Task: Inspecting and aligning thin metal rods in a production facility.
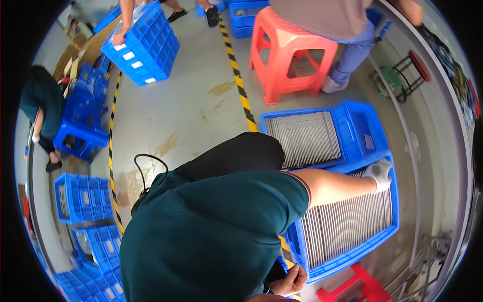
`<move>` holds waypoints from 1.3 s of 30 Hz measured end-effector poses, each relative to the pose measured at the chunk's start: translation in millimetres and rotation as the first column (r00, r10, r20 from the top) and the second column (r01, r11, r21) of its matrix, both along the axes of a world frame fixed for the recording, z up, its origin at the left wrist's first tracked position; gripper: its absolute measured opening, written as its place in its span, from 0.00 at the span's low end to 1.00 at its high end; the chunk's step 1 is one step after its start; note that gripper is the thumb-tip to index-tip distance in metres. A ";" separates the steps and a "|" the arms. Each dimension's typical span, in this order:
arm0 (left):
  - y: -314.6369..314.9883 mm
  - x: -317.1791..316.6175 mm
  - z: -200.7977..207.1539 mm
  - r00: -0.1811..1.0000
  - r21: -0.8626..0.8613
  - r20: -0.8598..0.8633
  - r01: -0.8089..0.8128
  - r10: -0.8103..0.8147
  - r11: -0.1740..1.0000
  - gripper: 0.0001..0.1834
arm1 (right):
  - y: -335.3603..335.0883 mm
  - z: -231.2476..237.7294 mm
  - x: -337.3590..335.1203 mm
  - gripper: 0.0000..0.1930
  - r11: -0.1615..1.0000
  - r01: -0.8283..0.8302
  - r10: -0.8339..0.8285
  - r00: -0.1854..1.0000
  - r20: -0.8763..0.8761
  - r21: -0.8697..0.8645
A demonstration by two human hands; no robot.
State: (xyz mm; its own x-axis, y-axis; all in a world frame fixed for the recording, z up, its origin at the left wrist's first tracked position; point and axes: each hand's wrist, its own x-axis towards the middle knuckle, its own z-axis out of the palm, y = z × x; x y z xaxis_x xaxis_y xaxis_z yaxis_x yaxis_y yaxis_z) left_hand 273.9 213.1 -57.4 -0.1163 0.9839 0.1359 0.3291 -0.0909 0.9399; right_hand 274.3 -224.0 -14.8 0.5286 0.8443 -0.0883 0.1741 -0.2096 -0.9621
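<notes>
My left arm, in a short dark green sleeve, stretches right across a blue bin (pixel 300 246) packed with rows of thin grey metal rods (pixel 347 221). My left hand (pixel 378 176), in a whitish glove, rests at the bin's far right corner, over the rod ends. Its fingers are bent down beside the wall, and what they grip is hidden. At the lower edge my right hand (pixel 290 282), bare, has its fingers curled together beside the bin's near corner. Anything inside it is too hidden to name.
A second blue bin (pixel 359 128) with similar rods stands just beyond. Behind it a person sits by a red stool (pixel 294 50). Another red stool (pixel 357 287) is at lower right. Stacked blue crates (pixel 143 45) are held by a person; more crates (pixel 83 196) stand left.
</notes>
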 end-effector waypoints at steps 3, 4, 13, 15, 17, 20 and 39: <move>-4.9 -13.1 3.8 0.994 -0.077 -0.071 0.074 -0.079 0.994 0.17 | 9.5 -43.3 44.2 0.05 0.992 -0.125 0.125 0.992 0.018 0.018; -7.3 -16.8 7.3 0.977 -0.131 -0.053 0.199 -0.207 0.971 0.19 | 11.0 -48.1 59.7 0.06 0.951 -0.265 0.291 0.943 -0.163 0.161; -10.5 -4.4 15.1 0.944 -0.165 -0.277 0.138 -0.180 0.977 0.20 | 0.1 -17.9 37.5 0.11 0.911 -0.340 0.409 0.818 -0.404 0.234; -10.3 -4.0 10.0 0.962 -0.165 -0.203 0.149 -0.181 0.975 0.20 | 0.9 -8.7 27.6 0.08 0.927 -0.302 0.370 0.822 -0.432 0.221; -10.5 -7.0 9.8 0.995 -0.077 -0.074 0.063 -0.069 0.995 0.22 | 3.9 -6.0 23.4 0.08 0.929 -0.306 0.367 0.832 -0.417 0.207; -7.6 -18.3 10.5 0.984 -0.086 -0.085 0.152 -0.160 0.985 0.25 | 10.8 -7.2 23.6 0.06 0.930 -0.320 0.366 0.846 -0.387 0.180; 48.1 -192.3 78.0 0.614 -0.075 0.649 0.640 -0.450 0.765 0.22 | 5.9 -3.6 23.5 0.03 0.877 -0.479 0.428 0.805 -0.412 -0.024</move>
State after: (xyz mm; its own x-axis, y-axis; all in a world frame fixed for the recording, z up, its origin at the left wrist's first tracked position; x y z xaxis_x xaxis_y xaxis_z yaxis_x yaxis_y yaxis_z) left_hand 81.6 261.1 20.6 0.4953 0.8675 -0.0466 -0.2908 0.2162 0.9320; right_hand 297.8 -218.1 -18.4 -0.0103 0.9479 -0.3184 -0.0972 -0.3179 -0.9431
